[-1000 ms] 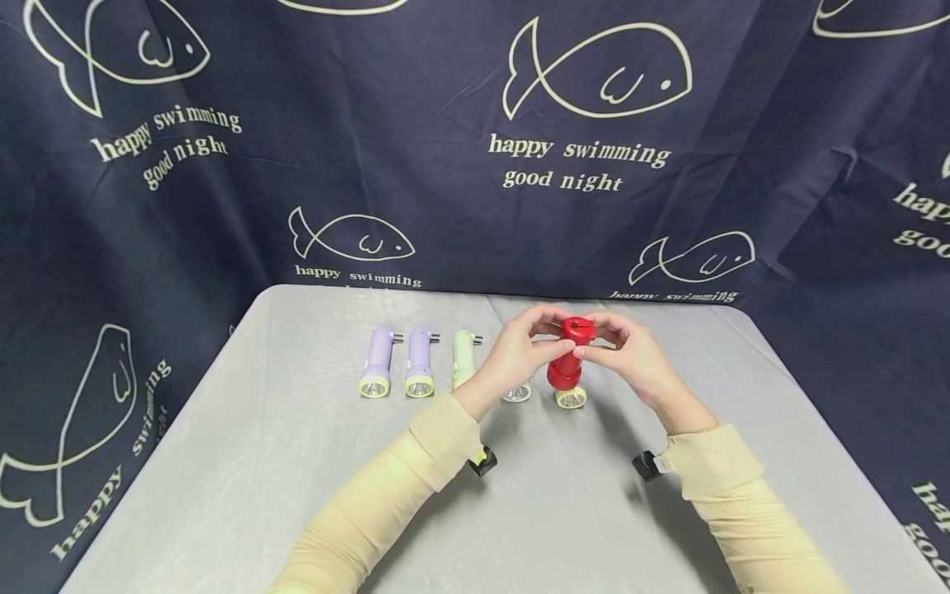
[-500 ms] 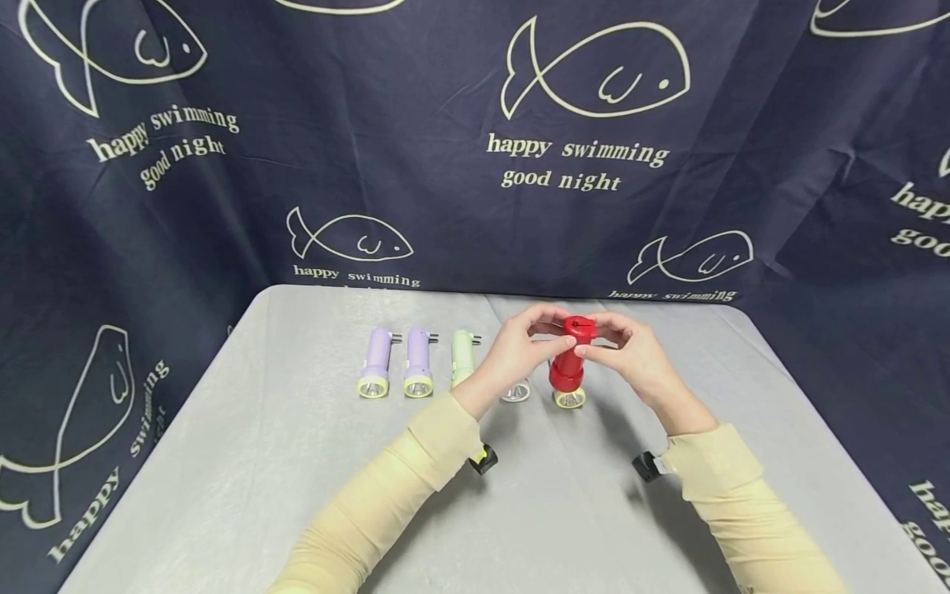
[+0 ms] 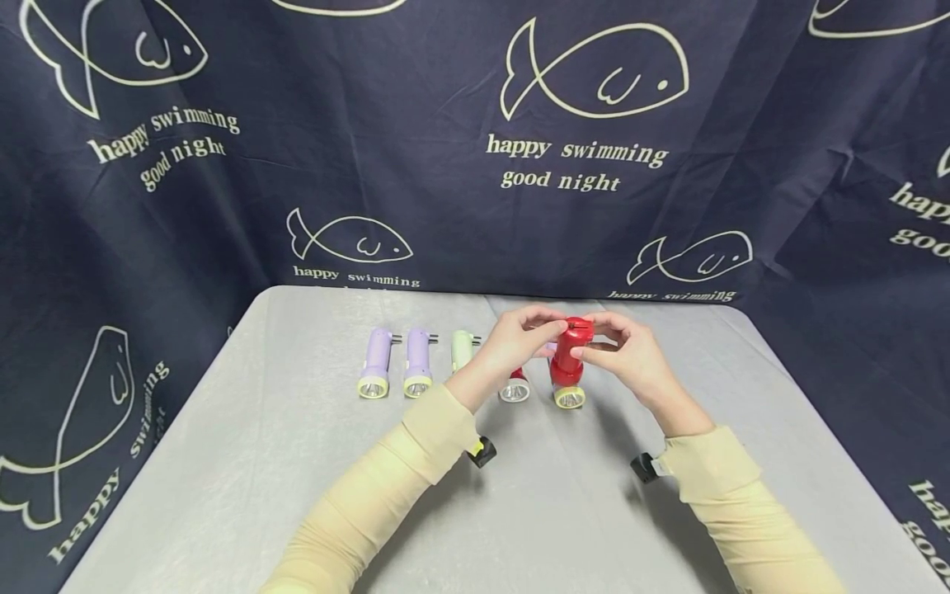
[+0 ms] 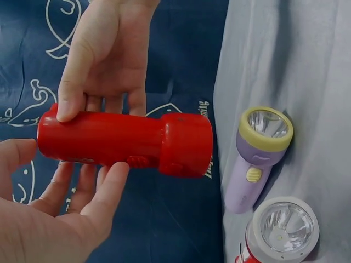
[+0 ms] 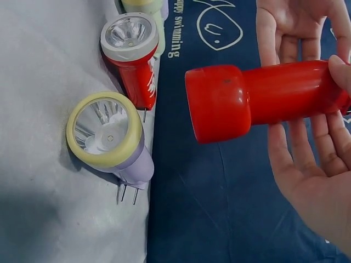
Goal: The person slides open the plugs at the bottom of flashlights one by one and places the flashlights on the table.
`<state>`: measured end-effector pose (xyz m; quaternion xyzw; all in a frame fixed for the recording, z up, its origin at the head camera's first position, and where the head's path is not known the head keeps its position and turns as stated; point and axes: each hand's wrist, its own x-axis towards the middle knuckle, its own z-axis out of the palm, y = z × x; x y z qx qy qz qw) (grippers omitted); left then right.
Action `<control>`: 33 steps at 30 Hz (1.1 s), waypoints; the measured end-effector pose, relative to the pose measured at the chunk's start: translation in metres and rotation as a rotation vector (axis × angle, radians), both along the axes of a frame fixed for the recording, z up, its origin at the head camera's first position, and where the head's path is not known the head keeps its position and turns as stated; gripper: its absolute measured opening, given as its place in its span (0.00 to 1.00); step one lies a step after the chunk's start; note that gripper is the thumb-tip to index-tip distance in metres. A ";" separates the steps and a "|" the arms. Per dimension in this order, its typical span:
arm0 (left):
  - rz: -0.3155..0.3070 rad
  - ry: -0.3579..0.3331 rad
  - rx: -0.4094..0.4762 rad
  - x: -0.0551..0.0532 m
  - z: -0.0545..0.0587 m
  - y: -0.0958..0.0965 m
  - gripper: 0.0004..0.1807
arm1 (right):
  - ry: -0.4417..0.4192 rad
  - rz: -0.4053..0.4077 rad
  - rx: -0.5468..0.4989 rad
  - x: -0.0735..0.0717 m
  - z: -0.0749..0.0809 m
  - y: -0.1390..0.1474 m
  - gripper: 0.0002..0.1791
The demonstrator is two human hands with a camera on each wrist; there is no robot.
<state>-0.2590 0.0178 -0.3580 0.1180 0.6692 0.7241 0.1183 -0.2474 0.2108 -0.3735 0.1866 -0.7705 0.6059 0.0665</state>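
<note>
A red flashlight (image 3: 568, 355) is held up between both hands, lens end down and slotted tail end up. My right hand (image 3: 631, 355) pinches its body, the thumb on one side and fingers behind, as the right wrist view (image 5: 318, 170) shows. My left hand (image 4: 60, 219) has its fingertips along the other side of the body, with the thumb right at the tail end. Below it on the table lie a purple flashlight with a yellow rim (image 3: 569, 398) and, left of that, a red flashlight with a white rim (image 3: 514, 390), partly hidden by my left hand.
Further left on the grey table (image 3: 260, 462) lie a green flashlight (image 3: 462, 351), a purple flashlight (image 3: 418, 363) and another purple one (image 3: 377, 363), plug prongs pointing right. A dark fish-print cloth (image 3: 445, 124) hangs behind the table.
My left thumb has moved up from the red flashlight's body to its tail end, and the left wrist has shifted slightly left. More of the white-rimmed flashlight shows. The right hand stays nearly still.
</note>
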 end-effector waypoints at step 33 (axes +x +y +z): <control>0.020 -0.124 0.094 0.011 0.008 0.007 0.11 | 0.138 -0.051 0.037 0.021 0.016 -0.011 0.24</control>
